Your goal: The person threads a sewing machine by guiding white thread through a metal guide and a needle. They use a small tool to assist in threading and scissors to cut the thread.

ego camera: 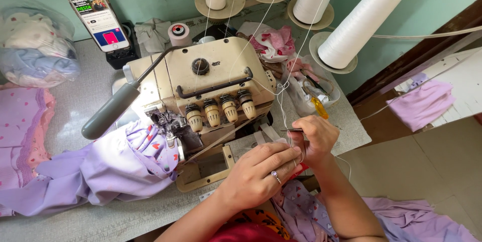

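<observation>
The speckled grey table (75, 101) met a green wall. Left of your hands, soft lilac fabric (115, 166) bunched under the cream overlock machine (201, 86). Your left hand (258, 171), fingers curled together, touched your right hand (314, 141), which pinched thin white thread (284, 106); smooth thread cones (359, 23) stood above.

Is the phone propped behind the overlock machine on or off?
On. The phone leans upright against the wall, its screen lit and showing a colourful image and a pink panel.
</observation>
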